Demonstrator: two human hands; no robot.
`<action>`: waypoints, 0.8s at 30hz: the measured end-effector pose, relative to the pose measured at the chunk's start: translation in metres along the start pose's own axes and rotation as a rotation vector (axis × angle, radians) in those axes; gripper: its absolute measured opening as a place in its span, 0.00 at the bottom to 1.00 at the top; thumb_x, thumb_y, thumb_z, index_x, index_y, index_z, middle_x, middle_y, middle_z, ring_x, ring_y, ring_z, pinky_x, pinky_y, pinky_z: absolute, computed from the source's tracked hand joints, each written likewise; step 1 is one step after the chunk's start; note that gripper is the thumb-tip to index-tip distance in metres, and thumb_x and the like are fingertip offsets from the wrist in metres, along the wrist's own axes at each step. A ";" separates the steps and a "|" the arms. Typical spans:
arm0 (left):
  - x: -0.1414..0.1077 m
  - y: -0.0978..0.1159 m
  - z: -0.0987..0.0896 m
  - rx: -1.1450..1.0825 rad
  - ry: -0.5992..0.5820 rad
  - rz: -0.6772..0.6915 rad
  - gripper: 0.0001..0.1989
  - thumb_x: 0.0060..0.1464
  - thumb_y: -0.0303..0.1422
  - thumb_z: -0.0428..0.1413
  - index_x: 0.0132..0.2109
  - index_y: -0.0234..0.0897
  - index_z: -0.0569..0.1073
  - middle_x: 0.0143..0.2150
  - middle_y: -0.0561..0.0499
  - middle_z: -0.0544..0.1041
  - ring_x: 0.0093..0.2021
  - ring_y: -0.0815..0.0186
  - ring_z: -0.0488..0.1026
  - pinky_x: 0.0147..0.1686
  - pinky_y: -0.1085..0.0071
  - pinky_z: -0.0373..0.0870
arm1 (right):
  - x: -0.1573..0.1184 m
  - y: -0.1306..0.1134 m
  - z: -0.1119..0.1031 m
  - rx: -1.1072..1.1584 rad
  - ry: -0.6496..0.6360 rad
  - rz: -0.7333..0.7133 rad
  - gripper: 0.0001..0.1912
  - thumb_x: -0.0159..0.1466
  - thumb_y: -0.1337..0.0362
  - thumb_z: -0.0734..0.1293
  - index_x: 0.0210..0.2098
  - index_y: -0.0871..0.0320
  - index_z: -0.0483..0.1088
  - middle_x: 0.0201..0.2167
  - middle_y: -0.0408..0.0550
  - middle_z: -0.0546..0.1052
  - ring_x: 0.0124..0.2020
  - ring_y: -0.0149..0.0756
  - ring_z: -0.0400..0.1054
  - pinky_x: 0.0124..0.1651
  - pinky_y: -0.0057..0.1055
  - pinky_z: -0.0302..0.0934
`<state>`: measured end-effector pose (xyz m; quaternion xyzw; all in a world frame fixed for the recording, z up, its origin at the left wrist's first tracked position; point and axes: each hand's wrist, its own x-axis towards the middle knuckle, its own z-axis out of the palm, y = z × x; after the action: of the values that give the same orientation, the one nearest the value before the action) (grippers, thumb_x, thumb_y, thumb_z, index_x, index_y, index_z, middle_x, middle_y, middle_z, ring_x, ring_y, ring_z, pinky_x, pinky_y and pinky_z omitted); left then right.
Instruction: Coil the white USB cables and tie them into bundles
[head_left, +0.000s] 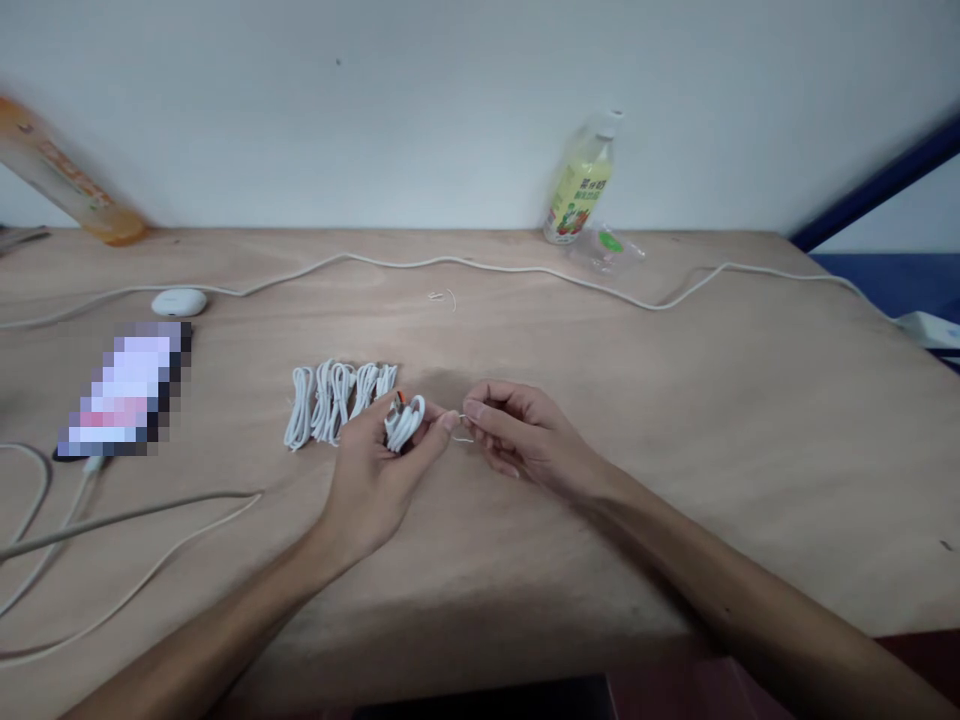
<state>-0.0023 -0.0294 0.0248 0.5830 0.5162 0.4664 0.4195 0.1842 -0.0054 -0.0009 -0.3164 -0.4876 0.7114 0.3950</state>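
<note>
In mid-frame, my left hand (373, 485) gripped a coiled white cable (406, 426) while my right hand (534, 437) pinched a thin tie (464, 440).

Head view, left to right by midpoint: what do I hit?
Orange bottle → phone with pixelated screen → small white case → row of white cable bundles → left hand holding coiled white cable → thin pale strand → right hand → white-capped bottle → white box at the edge.
</note>
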 end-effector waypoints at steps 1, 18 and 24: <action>0.001 0.000 0.001 -0.027 0.001 -0.044 0.11 0.58 0.38 0.66 0.29 0.41 0.79 0.24 0.56 0.69 0.27 0.67 0.64 0.29 0.69 0.63 | 0.000 0.000 0.000 -0.013 0.000 -0.021 0.21 0.68 0.45 0.76 0.34 0.55 0.71 0.23 0.33 0.65 0.17 0.23 0.52 0.18 0.23 0.49; 0.004 -0.003 0.003 -0.311 -0.014 -0.342 0.16 0.49 0.43 0.74 0.28 0.39 0.77 0.17 0.63 0.57 0.18 0.75 0.47 0.18 0.73 0.40 | -0.004 -0.006 -0.009 -0.807 0.094 -0.549 0.05 0.77 0.65 0.69 0.43 0.55 0.77 0.37 0.45 0.79 0.34 0.32 0.71 0.35 0.27 0.68; 0.003 0.000 0.005 -0.382 -0.041 -0.403 0.17 0.48 0.43 0.74 0.28 0.40 0.76 0.16 0.64 0.55 0.17 0.76 0.45 0.17 0.73 0.38 | -0.004 -0.001 -0.011 -0.994 0.144 -0.803 0.08 0.77 0.71 0.67 0.45 0.54 0.78 0.38 0.48 0.83 0.38 0.36 0.77 0.40 0.32 0.74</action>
<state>0.0022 -0.0262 0.0240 0.3883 0.5158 0.4506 0.6165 0.1958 -0.0041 -0.0034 -0.3015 -0.8119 0.1739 0.4687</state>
